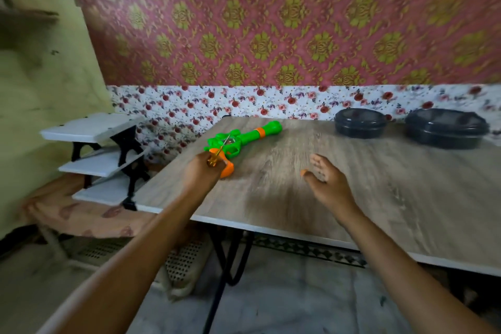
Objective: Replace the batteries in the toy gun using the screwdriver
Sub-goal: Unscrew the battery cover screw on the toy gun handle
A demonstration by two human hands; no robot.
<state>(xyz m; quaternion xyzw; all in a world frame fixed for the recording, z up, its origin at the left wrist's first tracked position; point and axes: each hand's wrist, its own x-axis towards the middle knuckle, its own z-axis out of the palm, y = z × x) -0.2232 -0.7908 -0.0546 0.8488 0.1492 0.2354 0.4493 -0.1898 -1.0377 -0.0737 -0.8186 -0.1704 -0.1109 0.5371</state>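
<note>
**Screwdriver in the left hand, toy gun waiting on the table**

At the far left stands a small white shelf (92,127) with three steps, beside the table; it seems to have no part in the work.

The left hand (202,171) is over the near-left part of the table (379,198). Its fingers are closed around the amber handle of a screwdriver (217,156). The thin shaft points away from the person, toward the toy gun, and in this view its tip lies over the green body. I cannot tell if the tip really touches the toy, because the picture is blurred. The tool is probably held like this to bring it to the screw of the battery cover.

The toy gun (244,138) lies flat on the table, just past the left hand, its orange grip near and its green barrel pointing far and to the right. Lying on its side, it should be steady for the screwdriver.

The right hand (325,182) hovers above the middle of the table, well apart from the toy. Its fingers are spread open and hold nothing. I judge it is ready to steady the toy.

At the far right, two dark bowls (360,123) stand near the wall, out of the way.
</note>
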